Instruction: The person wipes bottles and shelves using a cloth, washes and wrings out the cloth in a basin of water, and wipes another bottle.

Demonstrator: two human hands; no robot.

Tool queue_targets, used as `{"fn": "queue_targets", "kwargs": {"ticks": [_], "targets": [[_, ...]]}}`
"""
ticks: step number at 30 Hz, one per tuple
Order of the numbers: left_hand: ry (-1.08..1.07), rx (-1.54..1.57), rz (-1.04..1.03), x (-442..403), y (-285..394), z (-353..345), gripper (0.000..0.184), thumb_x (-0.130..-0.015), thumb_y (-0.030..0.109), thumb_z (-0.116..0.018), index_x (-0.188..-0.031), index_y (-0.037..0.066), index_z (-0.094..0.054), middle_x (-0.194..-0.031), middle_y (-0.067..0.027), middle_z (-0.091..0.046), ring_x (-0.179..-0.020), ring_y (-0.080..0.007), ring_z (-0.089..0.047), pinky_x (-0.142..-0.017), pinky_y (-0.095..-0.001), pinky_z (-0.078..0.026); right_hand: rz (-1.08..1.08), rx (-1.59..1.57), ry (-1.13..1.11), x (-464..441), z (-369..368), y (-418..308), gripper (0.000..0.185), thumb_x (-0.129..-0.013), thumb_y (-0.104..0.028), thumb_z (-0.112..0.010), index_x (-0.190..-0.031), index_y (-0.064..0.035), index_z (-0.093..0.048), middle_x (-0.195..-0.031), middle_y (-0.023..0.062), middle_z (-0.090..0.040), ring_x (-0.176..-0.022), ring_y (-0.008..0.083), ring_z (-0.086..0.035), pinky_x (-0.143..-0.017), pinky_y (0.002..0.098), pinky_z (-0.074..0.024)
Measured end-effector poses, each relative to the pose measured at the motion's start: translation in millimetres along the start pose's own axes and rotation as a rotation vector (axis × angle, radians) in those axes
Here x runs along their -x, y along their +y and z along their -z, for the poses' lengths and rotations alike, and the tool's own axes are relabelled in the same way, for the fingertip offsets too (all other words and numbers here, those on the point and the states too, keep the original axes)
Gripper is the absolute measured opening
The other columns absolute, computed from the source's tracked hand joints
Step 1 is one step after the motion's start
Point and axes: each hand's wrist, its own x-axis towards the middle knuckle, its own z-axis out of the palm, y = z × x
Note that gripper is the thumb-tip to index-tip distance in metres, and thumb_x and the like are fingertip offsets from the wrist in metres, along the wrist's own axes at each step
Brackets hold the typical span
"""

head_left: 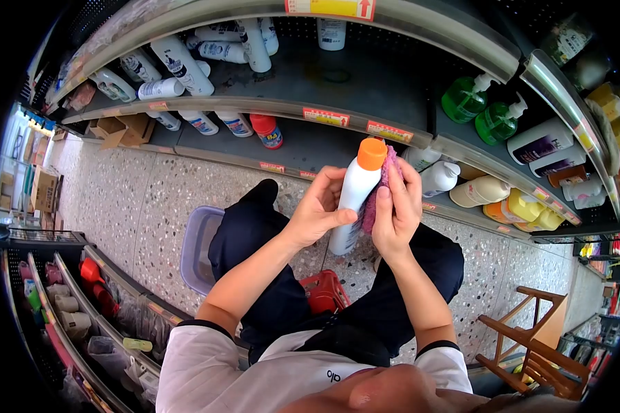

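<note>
A white bottle [351, 189] with an orange cap [372, 153] is held upright and slightly tilted in front of me, above my lap. My left hand [317, 212] is closed around its left side, thumb across the front. Against the bottle's right side, my right hand [397, 210] presses a pink-purple cloth [370, 210], its fingers bent over the fabric. Part of the cloth is hidden behind the fingers and the bottle. Dark lettering shows low on the bottle, too small to read.
Ahead, shelves carry white bottles [182, 65], a red bottle [266, 131] and green pump bottles [466, 98]. A lavender basin [201, 251] stands on the floor at left, near a red stool [324, 292] beneath me. A wooden chair [530, 337] is at right. Another shelf [110, 310] is behind me at left.
</note>
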Motion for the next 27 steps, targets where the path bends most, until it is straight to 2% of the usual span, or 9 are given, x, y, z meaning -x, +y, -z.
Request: {"fn": "queue_targets", "kwargs": {"ticks": [8, 11, 14, 20, 23, 26, 27], "targets": [[0.042, -0.023, -0.053, -2.3, -6.6, 1.4, 0.061, -0.079, 0.016, -0.076, -0.125, 0.009, -0.038, -0.121, -0.0092, -0.053, -0.112, -0.0178, -0.052, -0.094, -0.033, -0.042, 0.076, 0.139, 0.02, 10.7, -9.1, -5.4, 0.036, -0.081, 0.004, -0.061, -0.116, 0.003, -0.061, -0.116, 0.0221, -0.052, -0.101, 0.0327, -0.056, -0.086, 0.036, -0.0456], [0.096, -0.001, -0.009, -4.8, -4.5, -2.5, 0.066, -0.075, 0.028, -0.08, -0.124, 0.008, -0.04, -0.118, -0.0063, -0.053, -0.113, -0.0175, -0.05, -0.098, -0.0348, -0.039, 0.135, 0.21, -0.045, 11.7, -11.2, -11.9, 0.033, -0.08, 0.006, -0.06, -0.113, 0.0024, -0.063, -0.118, 0.021, -0.049, -0.107, 0.0312, -0.053, -0.089, 0.0349, -0.0447], [0.09, -0.024, -0.012, -4.8, -6.1, -1.4, 0.067, -0.075, 0.028, -0.079, -0.126, 0.008, -0.039, -0.12, -0.0069, -0.053, -0.114, -0.0176, -0.05, -0.098, -0.0352, -0.038, 0.142, 0.188, -0.074, 7.2, -9.3, -12.0, 0.034, -0.08, 0.007, -0.06, -0.113, 0.0015, -0.064, -0.118, 0.0209, -0.049, -0.106, 0.0307, -0.053, -0.088, 0.0345, -0.0451], [0.115, -0.019, -0.024, -4.7, -3.4, -5.4, 0.064, -0.076, 0.026, -0.079, -0.124, 0.01, -0.04, -0.119, -0.0066, -0.053, -0.114, -0.0171, -0.049, -0.098, -0.0333, -0.037, 0.131, 0.141, 0.006, 6.0, -11.4, -2.8, 0.032, -0.082, 0.007, -0.058, -0.113, 0.0026, -0.062, -0.118, 0.0205, -0.049, -0.1, 0.0276, -0.055, -0.082, 0.0308, -0.0468], [0.118, -0.027, -0.007, -4.7, -2.0, -5.5, 0.064, -0.076, 0.025, -0.079, -0.123, 0.01, -0.041, -0.117, -0.0054, -0.053, -0.112, -0.0164, -0.049, -0.097, -0.0322, -0.037, 0.062, 0.061, 0.043, 4.2, -10.5, 1.8, 0.035, -0.079, 0.008, -0.061, -0.113, 0.0003, -0.063, -0.116, 0.0197, -0.052, -0.102, 0.0314, -0.057, -0.084, 0.0343, -0.0474], [0.078, -0.02, -0.025, -3.7, -5.0, -1.4, 0.058, -0.08, 0.017, -0.075, -0.125, 0.009, -0.039, -0.118, -0.0067, -0.053, -0.111, -0.0153, -0.05, -0.095, -0.0315, -0.04, 0.067, 0.057, 0.045, 4.5, -10.1, 2.1, 0.034, -0.08, 0.008, -0.06, -0.112, 0.001, -0.063, -0.116, 0.0199, -0.053, -0.101, 0.0311, -0.057, -0.084, 0.0343, -0.0476], [0.082, -0.004, -0.022, -3.5, -5.3, -1.3, 0.058, -0.08, 0.018, -0.075, -0.125, 0.008, -0.039, -0.118, -0.0068, -0.053, -0.11, -0.0153, -0.05, -0.095, -0.0313, -0.04, 0.082, 0.066, 0.047, 3.1, -9.8, 1.9, 0.033, -0.08, 0.008, -0.06, -0.112, 0.0014, -0.063, -0.116, 0.0198, -0.053, -0.1, 0.0309, -0.058, -0.083, 0.0339, -0.0477]]}}
